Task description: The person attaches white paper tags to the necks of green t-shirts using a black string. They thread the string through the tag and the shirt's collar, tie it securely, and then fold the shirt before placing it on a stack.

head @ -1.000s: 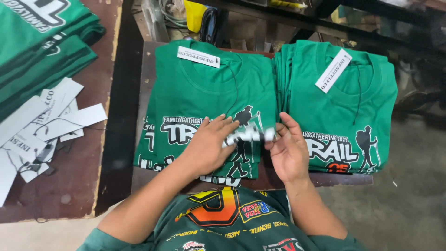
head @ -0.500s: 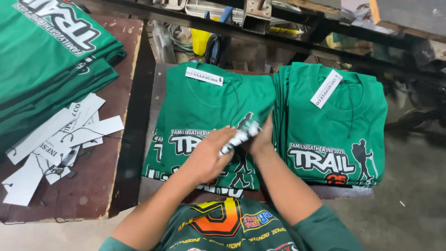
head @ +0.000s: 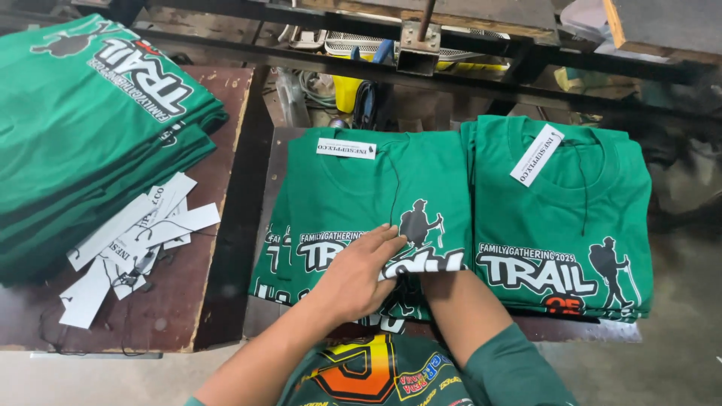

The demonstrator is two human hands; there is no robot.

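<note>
Left hand lies flat, fingers spread, on the folded green printed T-shirt atop the middle stack on the worktop; right hand is tucked under its lifted hem, grip cannot be told. Risk: tugging skews the fold or snags the white hang tag string.

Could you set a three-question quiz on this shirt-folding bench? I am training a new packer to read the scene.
1. True or false: the left hand lies flat on the near green shirt.
2. Where are the loose white tags? A) on the right shirt stack B) on the brown board beside the left shirt pile C) on the floor
3. Which hand is hidden under the shirt's folded edge?

Key: 1 true. 2 B. 3 the right hand, only its forearm shows.
</note>
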